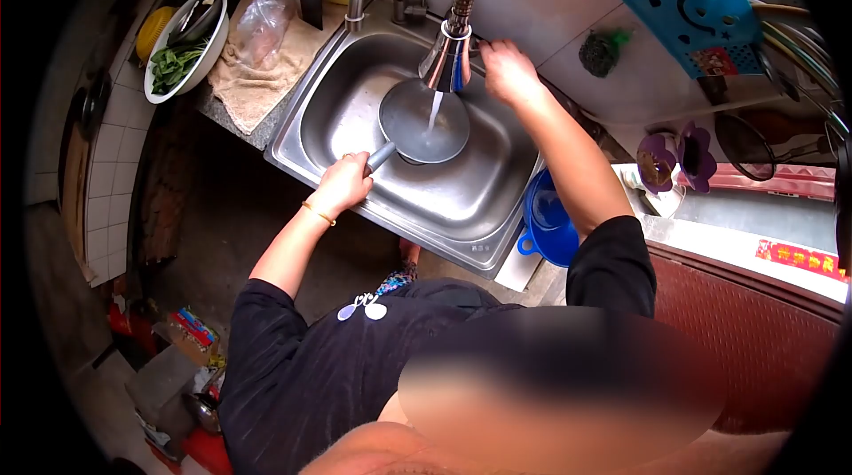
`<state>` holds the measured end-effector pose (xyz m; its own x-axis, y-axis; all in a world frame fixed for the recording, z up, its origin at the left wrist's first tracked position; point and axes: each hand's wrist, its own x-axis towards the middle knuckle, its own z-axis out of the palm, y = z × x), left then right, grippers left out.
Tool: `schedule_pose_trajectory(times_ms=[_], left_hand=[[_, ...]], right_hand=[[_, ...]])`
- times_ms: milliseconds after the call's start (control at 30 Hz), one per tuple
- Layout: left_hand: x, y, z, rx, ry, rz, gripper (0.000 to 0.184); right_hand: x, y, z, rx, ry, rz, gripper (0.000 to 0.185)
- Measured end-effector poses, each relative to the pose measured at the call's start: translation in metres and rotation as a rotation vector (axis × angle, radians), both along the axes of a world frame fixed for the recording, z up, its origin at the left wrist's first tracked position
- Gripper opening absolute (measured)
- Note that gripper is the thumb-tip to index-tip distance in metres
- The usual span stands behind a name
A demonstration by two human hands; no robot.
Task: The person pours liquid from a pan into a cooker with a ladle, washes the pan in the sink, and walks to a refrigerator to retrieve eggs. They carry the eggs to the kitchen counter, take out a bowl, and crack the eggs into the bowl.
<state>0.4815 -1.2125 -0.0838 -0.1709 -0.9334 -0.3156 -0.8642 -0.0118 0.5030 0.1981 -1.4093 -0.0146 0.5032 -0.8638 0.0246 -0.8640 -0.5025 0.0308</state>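
Observation:
My left hand [346, 182] is closed around the grey handle of a round metal pan [404, 125], at the sink's front edge. The pan lies over the stainless steel sink [470, 196], and a stream of water runs into it from the spring-neck faucet [446, 54]. My right hand [510, 71] is at the back of the sink, just right of the faucet head. Its fingers are curled, and whatever they grip is hidden.
A second curved faucet [357, 0] stands at the back left. Left of the sink are a cloth [235, 102] and a white bowl of greens [209, 62]. A blue basin [550, 222] sits right of the sink; a blue basket [679, 9] hangs on the wall.

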Motion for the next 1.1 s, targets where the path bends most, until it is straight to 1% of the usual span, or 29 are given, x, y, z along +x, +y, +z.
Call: schedule_pose_trajectory(times_ms=[33, 100, 133, 233, 333, 433, 500, 1100], left_hand=[[0.0, 0.004, 0.0, -0.038, 0.008, 0.001, 0.032], [0.001, 0.009, -0.004, -0.114, 0.027, 0.0, 0.042], [0.001, 0.011, -0.007, -0.156, 0.044, 0.011, 0.043], [0.001, 0.016, -0.015, -0.265, 0.078, 0.041, 0.046], [-0.001, 0.022, -0.017, -0.319, 0.059, 0.061, 0.048], [-0.004, 0.024, -0.02, -0.362, 0.025, 0.08, 0.05], [-0.006, 0.025, -0.023, -0.412, 0.032, 0.101, 0.053], [-0.011, 0.024, -0.023, -0.386, 0.009, 0.139, 0.053]], right_hand=[[-0.002, 0.001, 0.0, 0.009, -0.057, 0.005, 0.036], [-0.005, 0.003, 0.003, -0.086, -0.15, 0.059, 0.034], [-0.006, 0.005, 0.006, -0.133, -0.195, 0.085, 0.033], [-0.007, 0.011, 0.023, -0.113, -0.125, 0.085, 0.026], [-0.01, 0.015, 0.027, -0.011, -0.034, 0.025, 0.019], [-0.017, 0.012, 0.015, 0.051, 0.013, -0.08, 0.019], [-0.021, 0.009, 0.008, 0.052, 0.014, -0.092, 0.021], [-0.02, 0.0, -0.002, 0.04, 0.089, -0.117, 0.025]])
